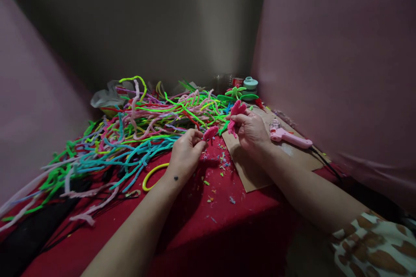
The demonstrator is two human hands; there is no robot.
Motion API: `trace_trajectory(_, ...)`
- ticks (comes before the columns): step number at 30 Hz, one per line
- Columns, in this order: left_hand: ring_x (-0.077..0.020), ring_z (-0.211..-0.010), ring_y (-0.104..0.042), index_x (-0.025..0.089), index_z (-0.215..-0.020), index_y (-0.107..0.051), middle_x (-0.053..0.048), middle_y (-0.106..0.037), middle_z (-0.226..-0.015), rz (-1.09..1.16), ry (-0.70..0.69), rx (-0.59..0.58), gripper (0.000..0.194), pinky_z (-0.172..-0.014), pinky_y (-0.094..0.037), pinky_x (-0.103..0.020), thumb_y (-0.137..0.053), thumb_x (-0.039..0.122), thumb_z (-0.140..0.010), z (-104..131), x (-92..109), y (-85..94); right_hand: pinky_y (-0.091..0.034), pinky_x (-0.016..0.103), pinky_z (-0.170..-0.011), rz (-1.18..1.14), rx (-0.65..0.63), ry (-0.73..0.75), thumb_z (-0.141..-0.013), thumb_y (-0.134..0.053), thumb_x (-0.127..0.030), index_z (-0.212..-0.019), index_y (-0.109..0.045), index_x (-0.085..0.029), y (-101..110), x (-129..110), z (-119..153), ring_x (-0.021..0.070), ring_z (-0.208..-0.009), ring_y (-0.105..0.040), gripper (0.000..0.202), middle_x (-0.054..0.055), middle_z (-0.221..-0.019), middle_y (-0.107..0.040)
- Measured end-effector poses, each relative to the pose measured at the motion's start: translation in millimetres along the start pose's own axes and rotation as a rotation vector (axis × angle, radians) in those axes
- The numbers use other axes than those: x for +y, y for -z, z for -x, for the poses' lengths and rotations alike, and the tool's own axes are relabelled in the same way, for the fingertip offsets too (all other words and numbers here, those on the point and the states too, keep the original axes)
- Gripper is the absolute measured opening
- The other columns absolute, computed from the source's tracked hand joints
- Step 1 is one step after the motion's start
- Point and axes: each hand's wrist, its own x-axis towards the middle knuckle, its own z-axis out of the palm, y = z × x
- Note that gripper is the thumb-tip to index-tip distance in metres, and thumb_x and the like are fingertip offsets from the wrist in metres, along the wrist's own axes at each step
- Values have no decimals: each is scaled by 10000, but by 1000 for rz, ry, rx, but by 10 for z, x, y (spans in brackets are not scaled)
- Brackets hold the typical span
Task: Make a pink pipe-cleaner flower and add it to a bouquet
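Observation:
Between the thumb and fingers of my left hand is a small, flat pink fuzzy petal. My right hand, a little higher and to the right, pinches a larger pink fuzzy flower piece with several lobes. The two pink pieces are apart, held above the red cloth. Left of my left hand spreads a big tangled heap of coloured pipe cleaners. Under my right hand lies a piece of brown cardboard.
On the cardboard rests a pink glue gun, its black cord running right. A light-blue-lidded jar stands at the back beside a green pipe-cleaner flower. Fuzz scraps litter the red cloth. Scissors' yellow handle shows.

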Motion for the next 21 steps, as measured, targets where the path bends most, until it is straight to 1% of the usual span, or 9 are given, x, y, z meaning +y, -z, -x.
trace_trajectory(2, -131, -530, -548, 192, -714, -593, 31, -615, -558, 15, 11, 0, 124, -558, -409, -245, -655, 208, -607, 8, 20, -1, -333, 203, -415, 6, 1, -7, -531, -577, -90, -658, -535, -171, -5, 0, 7, 64, -440, -434, 156, -48, -566, -542)
trace_trajectory(4, -137, -549, -577, 182, -737, -590, 16, -641, -580, 114, 86, -23, 150, -576, -425, -249, -666, 216, -612, 21, 61, 2, -328, 206, -411, 12, -15, -27, -542, -580, -88, -674, -535, -171, -14, -9, 21, 65, -435, -436, 162, -46, -569, -549)
trace_trajectory(7, -139, -569, -608, 156, -764, -584, -16, -679, -618, 298, 210, -40, 206, -586, -434, -242, -694, 225, -604, 51, 143, 21, -281, 210, -381, 22, -44, -88, -549, -586, -76, -678, -521, -167, -31, -39, 43, 64, -398, -416, 170, -41, -543, -550)
trace_trajectory(9, -126, -559, -605, 146, -782, -581, -30, -691, -641, 365, 246, -31, 227, -571, -423, -226, -703, 231, -610, 78, 191, 39, -242, 209, -364, 34, -66, -144, -556, -574, -71, -676, -520, -164, -35, -51, 53, 60, -368, -394, 161, -30, -525, -564)
trace_trajectory(12, -113, -559, -604, 142, -803, -575, -35, -701, -667, 397, 257, -12, 219, -571, -415, -215, -691, 230, -640, 111, 238, 59, -233, 200, -367, 58, -111, -198, -568, -563, -78, -682, -542, -149, -25, -30, 60, 59, -370, -406, 137, -1, -536, -604)
trace_trajectory(17, -128, -620, -631, 140, -831, -583, -16, -695, -666, 414, 217, 34, 243, -636, -445, -232, -689, 249, -642, 113, 253, 62, -316, 202, -416, 83, -214, -258, -572, -613, -117, -736, -553, -153, -20, 56, 93, 88, -438, -490, 179, -3, -563, -623)
trace_trajectory(21, -106, -560, -596, 143, -805, -592, 15, -665, -625, 395, 177, 82, 254, -554, -418, -203, -708, 243, -602, 91, 236, 54, -306, 202, -428, 64, -264, -271, -568, -602, -98, -723, -558, -161, -54, 66, 144, 74, -440, -456, 173, -17, -575, -619)
